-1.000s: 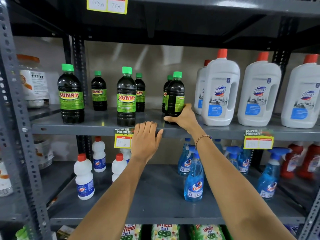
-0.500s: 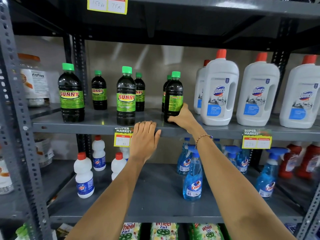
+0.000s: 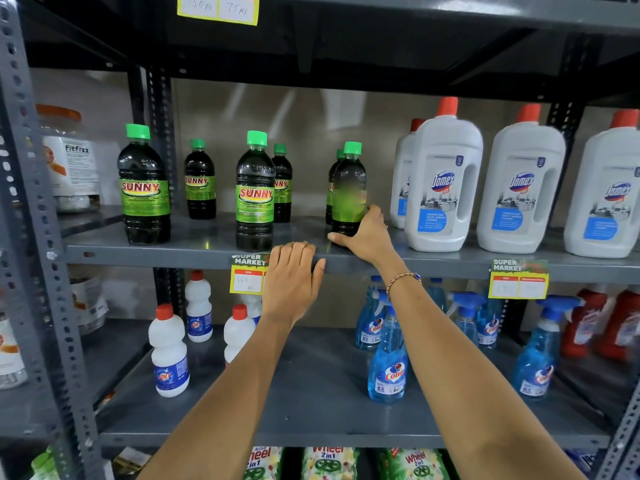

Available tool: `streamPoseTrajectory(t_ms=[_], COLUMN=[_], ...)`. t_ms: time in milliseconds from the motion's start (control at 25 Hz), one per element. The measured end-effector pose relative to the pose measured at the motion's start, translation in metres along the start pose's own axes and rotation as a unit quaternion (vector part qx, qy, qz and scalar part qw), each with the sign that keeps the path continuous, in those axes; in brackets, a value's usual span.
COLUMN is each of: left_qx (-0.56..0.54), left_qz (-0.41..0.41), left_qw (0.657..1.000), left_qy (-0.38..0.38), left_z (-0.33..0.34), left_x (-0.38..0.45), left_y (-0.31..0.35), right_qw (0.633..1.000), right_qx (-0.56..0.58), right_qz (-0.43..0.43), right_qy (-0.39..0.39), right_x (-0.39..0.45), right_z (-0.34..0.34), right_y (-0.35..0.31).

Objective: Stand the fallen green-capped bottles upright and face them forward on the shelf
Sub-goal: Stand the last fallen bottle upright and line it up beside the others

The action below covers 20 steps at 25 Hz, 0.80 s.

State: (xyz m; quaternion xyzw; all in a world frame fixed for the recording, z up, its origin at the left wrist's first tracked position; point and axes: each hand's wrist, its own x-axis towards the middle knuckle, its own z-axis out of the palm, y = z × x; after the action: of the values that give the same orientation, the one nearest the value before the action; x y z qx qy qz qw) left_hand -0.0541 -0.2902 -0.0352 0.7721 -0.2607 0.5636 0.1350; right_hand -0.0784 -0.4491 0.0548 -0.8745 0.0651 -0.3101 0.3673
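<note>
Several dark green-capped Sunny bottles stand upright on the grey middle shelf [image 3: 194, 249]. My right hand [image 3: 367, 237] grips the base of the rightmost front bottle [image 3: 349, 188]; its green label is blurred and turned sideways, with red lettering just showing at its right edge. Another bottle [image 3: 333, 188] stands mostly hidden behind it. The front bottles at the left [image 3: 143, 188] and middle [image 3: 255, 195] face forward, each with a smaller-looking one further back [image 3: 200, 183] [image 3: 282, 185]. My left hand [image 3: 294, 275] rests flat on the shelf's front edge, fingers together, holding nothing.
Big white Domex jugs [image 3: 443, 188] with red caps stand close to the right of the held bottle. Yellow price tags [image 3: 247, 277] hang on the shelf edge. Below are white bottles [image 3: 169, 355] and blue spray bottles [image 3: 388, 362]. A grey upright [image 3: 38, 237] bounds the left.
My right hand has turned the rightmost front bottle on its base, so its label is blurred and rotated. The left hand has stayed on the shelf edge.
</note>
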Motion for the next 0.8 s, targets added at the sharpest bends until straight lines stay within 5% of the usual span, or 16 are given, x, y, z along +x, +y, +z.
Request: streamPoseTrajectory(t_ms=[160,800], left_qx=[0.0,-0.002], left_qz=[-0.001,-0.012], left_qw=[1.0,1.0], left_qy=[0.005,-0.01], left_z=[0.0,-0.004], left_x=[0.0,0.001], left_y=[0.001,0.002], right_qw=[0.998,0.995], right_qx=[0.029,-0.101], right_qz=[0.025,0.005], right_qy=[-0.056,-0.018], right_x=[0.003,-0.008], right_z=[-0.003,0.002], right_y=[0.0,-0.005])
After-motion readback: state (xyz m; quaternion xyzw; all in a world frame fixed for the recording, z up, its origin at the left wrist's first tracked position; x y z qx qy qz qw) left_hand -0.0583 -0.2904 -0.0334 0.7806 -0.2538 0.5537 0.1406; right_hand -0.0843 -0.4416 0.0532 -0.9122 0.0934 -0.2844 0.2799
